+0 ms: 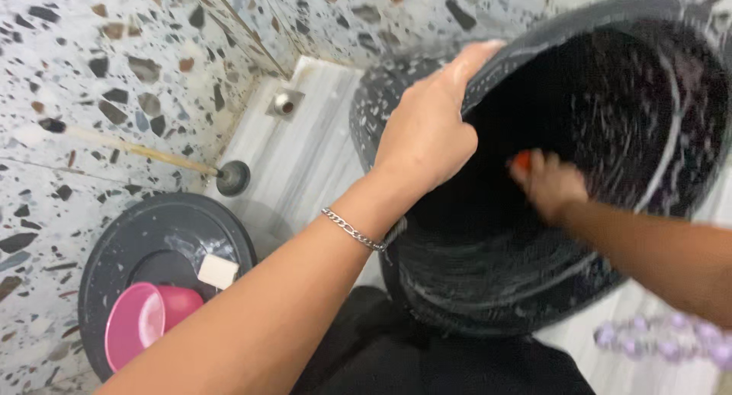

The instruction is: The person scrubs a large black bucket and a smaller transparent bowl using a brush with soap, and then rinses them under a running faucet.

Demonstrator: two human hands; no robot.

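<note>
Left hand (427, 132) has its fingers clamped over the rim of the big black tub (610, 174); right hand (549, 185) deep inside, fingers closed on an orange scrubber (522, 161). Best to keep the rim steady and scrub in circles.

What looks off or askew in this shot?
The big black bin is tipped toward the camera, not upright, with soapy streaks inside. The left hand grips its rim; the right hand is inside it, holding something orange. The bin's lid lies on the floor, holding a tilted pink cup and soap bar.
</note>
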